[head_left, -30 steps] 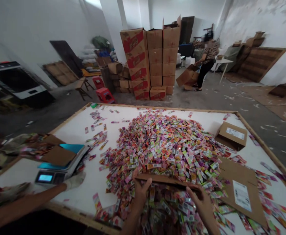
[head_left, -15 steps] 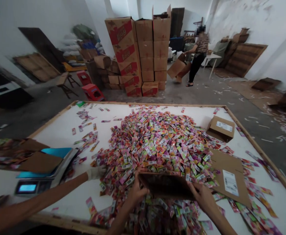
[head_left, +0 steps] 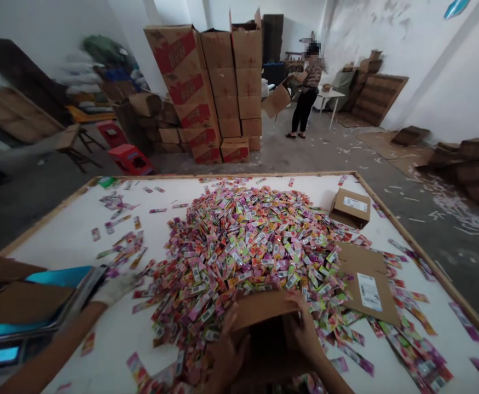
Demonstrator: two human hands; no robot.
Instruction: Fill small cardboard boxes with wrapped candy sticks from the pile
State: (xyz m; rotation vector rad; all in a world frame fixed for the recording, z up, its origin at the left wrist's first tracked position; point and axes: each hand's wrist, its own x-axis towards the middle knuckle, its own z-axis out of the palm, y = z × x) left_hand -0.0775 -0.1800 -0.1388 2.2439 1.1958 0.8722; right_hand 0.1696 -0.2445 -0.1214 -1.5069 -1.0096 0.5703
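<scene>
A big heap of colourful small packets (head_left: 247,241) covers the middle of a white table with a wooden rim (head_left: 264,176). At its near edge I hold an open brown cardboard box (head_left: 264,312), its dark mouth facing me. My left hand (head_left: 226,355) grips the box's left side. My right hand (head_left: 305,325) grips the right flap. Packets lie all around the box.
A co-worker's gloved hand (head_left: 114,287) reaches over from the left beside a digital scale (head_left: 1,350) carrying cardboard. A small closed box (head_left: 350,208) and a flattened one (head_left: 366,287) lie at right. Stacked cartons (head_left: 218,87) and a person (head_left: 305,93) stand behind.
The box has tipped up so its opening faces me, and both my hands shifted along its sides. The co-worker's gloved hand drew back to the left. The view has turned left.
</scene>
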